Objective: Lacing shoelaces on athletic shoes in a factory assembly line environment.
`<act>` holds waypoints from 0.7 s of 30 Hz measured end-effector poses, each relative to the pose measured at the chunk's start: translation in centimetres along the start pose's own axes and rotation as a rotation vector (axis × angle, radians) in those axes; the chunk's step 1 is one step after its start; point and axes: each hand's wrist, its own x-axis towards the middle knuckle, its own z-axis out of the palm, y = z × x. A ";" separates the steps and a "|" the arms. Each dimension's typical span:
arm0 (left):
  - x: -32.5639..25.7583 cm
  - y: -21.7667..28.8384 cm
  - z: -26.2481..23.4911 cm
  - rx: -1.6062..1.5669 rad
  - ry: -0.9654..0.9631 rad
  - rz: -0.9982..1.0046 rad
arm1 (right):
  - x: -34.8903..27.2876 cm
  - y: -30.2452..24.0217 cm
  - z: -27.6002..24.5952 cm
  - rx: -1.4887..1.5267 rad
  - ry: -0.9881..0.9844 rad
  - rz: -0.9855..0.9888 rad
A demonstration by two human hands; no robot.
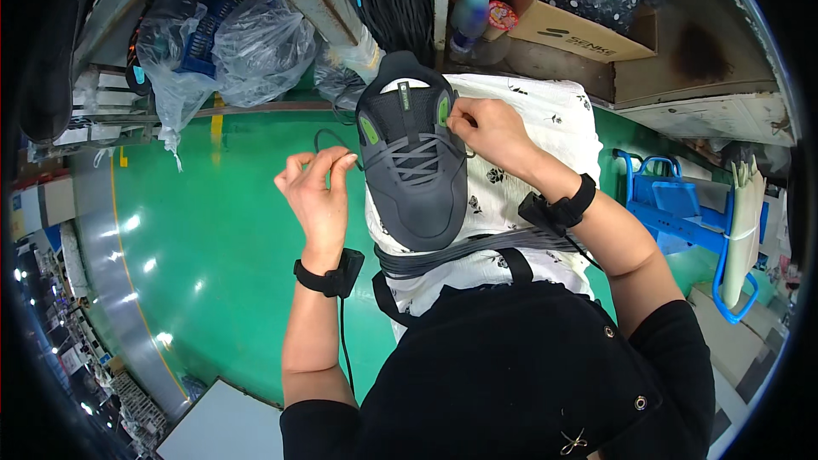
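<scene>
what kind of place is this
Probably a shoe factory floor: a grey sneaker being laced on the lap, a glossy green floor, and bagged goods by a metal workbench.

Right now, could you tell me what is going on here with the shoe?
A seated person is lacing a dark grey sneaker with green eyelet tabs, which rests on a white floral cloth over their lap. The right hand pinches the lace at the top eyelet on the sneaker's right side. The left hand holds the other end of the dark shoelace pulled out to the left, away from the sneaker. The lower eyelets are already crossed with lace. Both wrists carry black strapped devices.
</scene>
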 end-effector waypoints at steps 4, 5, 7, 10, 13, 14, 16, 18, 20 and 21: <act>0.1 0.2 -0.3 -0.014 -0.014 -0.004 | 0.3 0.2 -0.2 -0.093 -0.013 -0.086; 0.1 0.1 -0.2 -0.037 -0.015 0.023 | 0.5 0.2 0.0 -0.094 -0.020 -0.088; 0.5 0.3 0.1 -0.062 -0.019 0.052 | 0.8 0.0 0.5 -0.420 0.103 -0.391; 1.4 1.2 -0.1 -0.008 0.003 0.087 | 1.3 -0.8 -0.8 -0.660 0.036 -0.607; 2.3 1.6 -0.1 -0.077 -0.091 0.108 | 2.5 -1.1 -1.3 -0.724 -0.017 -0.738; 2.5 1.6 0.0 -0.066 -0.141 0.114 | 2.7 -1.3 -1.0 -0.798 -0.079 -0.760; 2.8 1.7 0.2 -0.054 -0.197 0.122 | 3.6 -1.1 -1.0 -0.809 -0.110 -0.851; 2.9 1.5 0.2 -0.054 -0.269 0.113 | 4.1 -1.1 -1.2 -0.813 -0.146 -0.945; 3.3 1.7 0.6 -0.021 -0.227 0.154 | 3.9 -1.2 -3.1 -0.837 -0.236 -0.845; 3.6 1.9 0.8 0.015 -0.179 0.190 | 3.8 -1.1 -3.5 -0.833 -0.238 -0.842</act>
